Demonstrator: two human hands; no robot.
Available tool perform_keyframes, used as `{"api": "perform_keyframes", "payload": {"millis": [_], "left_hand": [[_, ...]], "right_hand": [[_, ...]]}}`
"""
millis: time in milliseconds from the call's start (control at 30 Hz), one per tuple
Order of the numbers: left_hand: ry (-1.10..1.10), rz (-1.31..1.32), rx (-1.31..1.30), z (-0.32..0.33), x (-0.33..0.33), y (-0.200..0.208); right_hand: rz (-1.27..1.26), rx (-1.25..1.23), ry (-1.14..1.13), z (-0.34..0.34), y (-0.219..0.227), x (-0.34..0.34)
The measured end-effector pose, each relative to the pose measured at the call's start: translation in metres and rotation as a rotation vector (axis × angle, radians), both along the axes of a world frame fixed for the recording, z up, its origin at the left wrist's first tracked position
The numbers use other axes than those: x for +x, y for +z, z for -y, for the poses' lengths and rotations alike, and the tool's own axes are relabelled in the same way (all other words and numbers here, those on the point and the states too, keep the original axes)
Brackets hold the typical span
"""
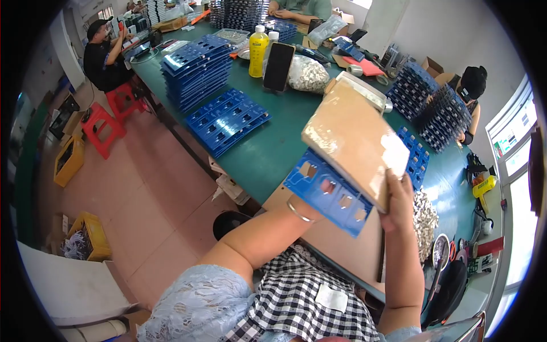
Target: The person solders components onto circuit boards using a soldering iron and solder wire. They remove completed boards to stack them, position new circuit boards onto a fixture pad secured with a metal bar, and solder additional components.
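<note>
My right hand [397, 199] grips a flat brown board [356, 134] by its near right corner, with fingers along the edge. The board is tilted above the table, and light glints off its smooth face. Just under it, a blue circuit board panel [335, 196] with several cutouts sticks out on the near side. My left arm [256, 242], with a bracelet at the wrist, reaches beneath this panel. The panel and board cover my left hand, so its fingers do not show. A larger brown board [342, 242] lies on the table edge below both hands.
Stacked blue panels [196, 68] and a flatter pile [228, 121] occupy the green table [273, 154]. A phone [278, 67], yellow bottle [258, 51] and bag of small parts [308, 74] stand beyond. Loose metal parts [423, 225] lie right. Other people sit around the table.
</note>
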State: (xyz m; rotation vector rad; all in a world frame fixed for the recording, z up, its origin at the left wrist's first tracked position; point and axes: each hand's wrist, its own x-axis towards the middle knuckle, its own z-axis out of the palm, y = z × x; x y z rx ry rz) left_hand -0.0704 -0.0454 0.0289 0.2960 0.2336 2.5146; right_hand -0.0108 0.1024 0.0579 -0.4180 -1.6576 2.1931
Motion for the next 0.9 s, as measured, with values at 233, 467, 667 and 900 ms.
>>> {"api": "perform_keyframes", "payload": {"millis": [233,467,667,900], "left_hand": [[-0.017,0.183,0.038,0.046,0.035,-0.045],[-0.024,0.185,0.061,0.057,0.045,-0.048],[-0.052,0.154,0.050,0.058,0.042,-0.047],[-0.053,0.053,-0.025,0.049,0.042,-0.045]], "right_hand": [[0.125,-0.099,0.089,0.044,-0.035,0.025],[0.165,-0.262,0.074,0.050,-0.025,0.050],[-0.009,1.210,-0.092,0.047,0.007,0.031],[-0.089,1.508,0.075,0.111,-0.012,-0.011]]}}
